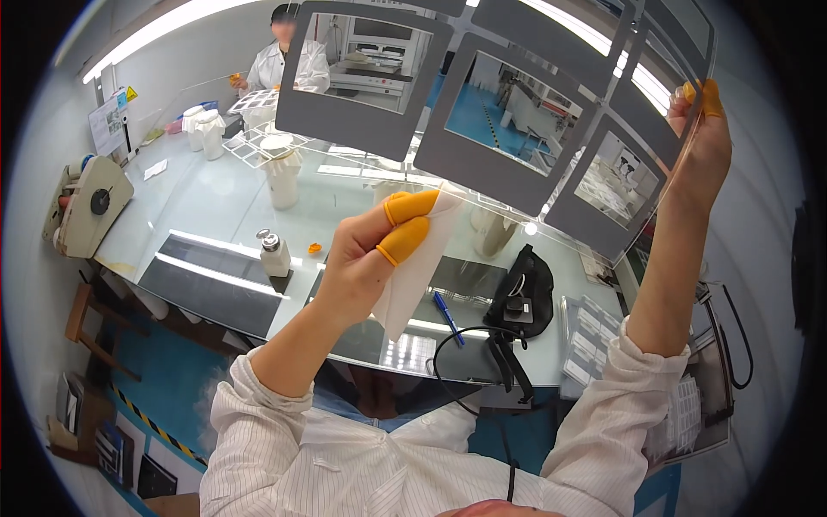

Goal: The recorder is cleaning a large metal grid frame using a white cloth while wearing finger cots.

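Observation:
A clear sheet with grey window frames (482, 112) is held up in front of me, above the glass table (215, 215). My right hand (702, 146), with an orange finger cot, pinches its right edge near the top. My left hand (370, 258), wearing orange finger cots on thumb and forefinger, grips a folded white wipe (418, 267) and presses it against the lower edge of the sheet.
On the table stand a small pump bottle (274, 252), white jars (207, 129), a blue pen (448, 317), a black pouch with cable (521, 297) and a tape dispenser (90, 207) at the left. Another person in a white coat (284, 65) works at the far side.

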Tool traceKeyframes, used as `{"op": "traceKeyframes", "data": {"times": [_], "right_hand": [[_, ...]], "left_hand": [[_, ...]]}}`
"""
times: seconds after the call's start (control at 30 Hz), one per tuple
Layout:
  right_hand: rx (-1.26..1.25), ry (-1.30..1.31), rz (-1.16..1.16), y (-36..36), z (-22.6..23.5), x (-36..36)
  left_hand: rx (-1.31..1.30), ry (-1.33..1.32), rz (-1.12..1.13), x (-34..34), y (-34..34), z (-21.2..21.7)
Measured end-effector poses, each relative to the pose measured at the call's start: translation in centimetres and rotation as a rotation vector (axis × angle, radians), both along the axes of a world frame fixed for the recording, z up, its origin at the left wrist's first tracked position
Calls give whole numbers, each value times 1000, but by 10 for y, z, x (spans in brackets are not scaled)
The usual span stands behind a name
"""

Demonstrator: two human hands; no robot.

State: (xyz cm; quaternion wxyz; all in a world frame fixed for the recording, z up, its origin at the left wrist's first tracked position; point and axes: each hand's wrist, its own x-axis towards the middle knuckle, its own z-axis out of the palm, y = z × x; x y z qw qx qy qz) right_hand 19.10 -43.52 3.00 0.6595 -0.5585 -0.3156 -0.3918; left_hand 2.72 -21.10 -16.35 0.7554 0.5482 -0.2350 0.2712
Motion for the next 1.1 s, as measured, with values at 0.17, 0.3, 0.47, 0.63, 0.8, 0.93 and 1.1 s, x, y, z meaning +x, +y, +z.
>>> {"op": "traceKeyframes", "data": {"times": [0.17, 0.3, 0.47, 0.63, 0.8, 0.93, 1.1], "right_hand": [[34, 36, -12, -15, 3, 12], [-28, -36, -18, -20, -1, 15], [15, 8, 23, -33, 2, 22], [105, 91, 57, -21, -2, 6], [148, 102, 195, -33, -7, 17], [126, 142, 160, -39, -5, 13], [61, 149, 272, -45, -9, 30]], "left_hand": [[-18, -2, -48, 3, -1, 2], [-75, -38, -101, 6, 3, 1], [-87, -46, -86, 8, 3, 1], [-73, -63, -120, 6, 8, 3], [-154, -29, -137, 4, 12, 6], [-218, -77, -252, 9, 12, 13], [-97, -191, -276, 16, 10, 29]]}}
